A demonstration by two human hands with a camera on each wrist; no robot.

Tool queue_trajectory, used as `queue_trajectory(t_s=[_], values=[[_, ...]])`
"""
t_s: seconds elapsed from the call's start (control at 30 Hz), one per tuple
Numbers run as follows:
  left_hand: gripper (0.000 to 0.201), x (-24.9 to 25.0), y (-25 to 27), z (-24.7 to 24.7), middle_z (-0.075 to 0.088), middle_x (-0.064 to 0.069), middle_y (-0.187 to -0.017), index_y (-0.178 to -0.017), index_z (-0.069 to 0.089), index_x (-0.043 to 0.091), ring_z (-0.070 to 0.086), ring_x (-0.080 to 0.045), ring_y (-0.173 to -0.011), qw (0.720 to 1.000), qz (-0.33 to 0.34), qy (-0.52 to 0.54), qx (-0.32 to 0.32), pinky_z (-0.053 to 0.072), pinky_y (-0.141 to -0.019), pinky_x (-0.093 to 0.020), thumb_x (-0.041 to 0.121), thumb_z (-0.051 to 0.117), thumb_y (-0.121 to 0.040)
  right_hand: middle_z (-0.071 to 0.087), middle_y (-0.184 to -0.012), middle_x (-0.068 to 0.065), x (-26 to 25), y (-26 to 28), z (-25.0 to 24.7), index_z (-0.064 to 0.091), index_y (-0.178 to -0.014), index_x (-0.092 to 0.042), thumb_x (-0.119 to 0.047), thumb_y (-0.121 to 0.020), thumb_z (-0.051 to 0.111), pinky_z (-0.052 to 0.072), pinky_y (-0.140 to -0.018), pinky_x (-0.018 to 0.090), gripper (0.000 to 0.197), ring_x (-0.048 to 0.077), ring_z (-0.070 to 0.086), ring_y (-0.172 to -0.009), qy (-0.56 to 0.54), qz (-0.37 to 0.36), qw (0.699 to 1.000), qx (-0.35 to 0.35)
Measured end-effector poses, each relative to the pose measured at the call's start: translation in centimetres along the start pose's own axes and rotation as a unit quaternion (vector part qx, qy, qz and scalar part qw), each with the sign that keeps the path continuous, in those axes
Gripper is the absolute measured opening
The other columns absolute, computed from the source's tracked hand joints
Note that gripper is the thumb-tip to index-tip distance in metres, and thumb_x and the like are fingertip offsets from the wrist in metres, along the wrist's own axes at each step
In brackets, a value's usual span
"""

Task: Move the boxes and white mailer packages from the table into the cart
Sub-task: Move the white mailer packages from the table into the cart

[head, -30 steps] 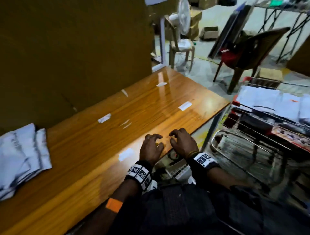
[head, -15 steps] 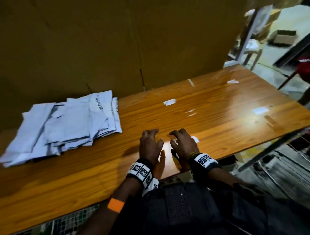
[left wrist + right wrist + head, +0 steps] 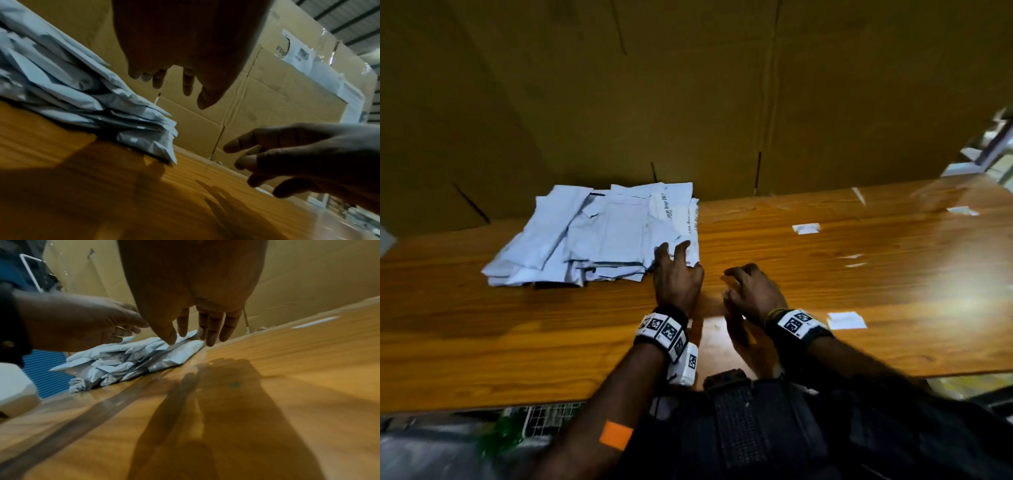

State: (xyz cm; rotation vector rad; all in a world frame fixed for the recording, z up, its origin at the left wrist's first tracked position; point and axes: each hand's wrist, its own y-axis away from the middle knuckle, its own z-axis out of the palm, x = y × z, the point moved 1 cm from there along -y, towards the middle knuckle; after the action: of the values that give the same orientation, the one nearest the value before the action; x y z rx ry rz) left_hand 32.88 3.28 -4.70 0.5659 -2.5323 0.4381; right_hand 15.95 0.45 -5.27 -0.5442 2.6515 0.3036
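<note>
Brown cardboard sheeting (image 3: pixel 688 102) stands as a wall along the far edge of the wooden counter (image 3: pixel 859 281), and against its foot lies the pile of white mailer packages (image 3: pixel 599 236). These mailers are flat, crumpled and loosely overlapped, several layers deep, resting on the counter left of its middle; a few carry lines of dark print near their right edge. No cart shows in any view.

Over the pile's near right corner reaches the left hand (image 3: pixel 677 277), palm down with its fingers spread and extended. In the head view the fingertips overlap the corner of the top mailer, but the left wrist view shows them hanging relaxed above the stack, so contact cannot be told. It holds nothing.

Just to the right, clear of the pile, the right hand (image 3: pixel 753 291) hovers low over bare wood, fingers loosely bent and pointing toward the mailers, also holding nothing. From the right wrist camera its fingers (image 3: pixel 211 327) hang straight and slightly parted, and its shadow falls on the counter below.

Both wrists wear bands with black-and-white square markers (image 3: pixel 664 330), and an orange patch (image 3: pixel 616 435) sits on the left forearm. Small white paper scraps (image 3: pixel 805 228) lie scattered across the right part of the counter, one (image 3: pixel 846 320) just beside the right wrist.
</note>
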Motion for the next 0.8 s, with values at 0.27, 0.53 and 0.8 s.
queue_trajectory(t_s=[0.27,0.53,0.8], values=[[0.053,-4.2,-7.7,-4.1,0.011,-0.024,-0.159,-0.149,0.030,0.027,0.003,-0.039,-0.148,0.994,-0.073,-0.080,-0.020,0.007,-0.120,-0.049,0.044,0.041,-0.100,0.043,-0.139,0.011,-4.1,-3.2,-0.2,0.043,-0.141,-0.031,-0.033,-0.088,0.057,0.044,-0.101,0.043,0.055,0.034,0.048,-0.125,0.006,-0.051,0.999,-0.019],[0.074,-6.0,-11.5,-4.1,-0.011,-0.021,-0.160,-0.151,0.017,0.038,-0.006,-0.048,-0.145,0.958,-0.200,-0.161,-0.129,0.000,-0.114,-0.064,0.057,0.053,-0.090,0.041,-0.139,0.012,-6.6,-5.8,0.3,0.043,-0.141,-0.028,-0.033,-0.089,0.059,0.046,-0.095,0.043,0.055,0.035,0.047,-0.123,0.011,-0.095,0.995,-0.013],[0.077,-7.6,-12.3,-5.1,0.010,-0.022,-0.157,-0.153,0.013,0.037,0.011,-0.041,-0.144,0.952,-0.198,-0.184,-0.141,0.019,-0.111,-0.058,0.053,0.054,-0.090,0.032,-0.148,0.011,-8.9,-9.1,0.3,0.037,-0.144,-0.030,-0.041,-0.090,0.061,0.044,-0.099,0.044,0.060,0.035,0.041,-0.129,0.049,-0.121,0.991,-0.033]])
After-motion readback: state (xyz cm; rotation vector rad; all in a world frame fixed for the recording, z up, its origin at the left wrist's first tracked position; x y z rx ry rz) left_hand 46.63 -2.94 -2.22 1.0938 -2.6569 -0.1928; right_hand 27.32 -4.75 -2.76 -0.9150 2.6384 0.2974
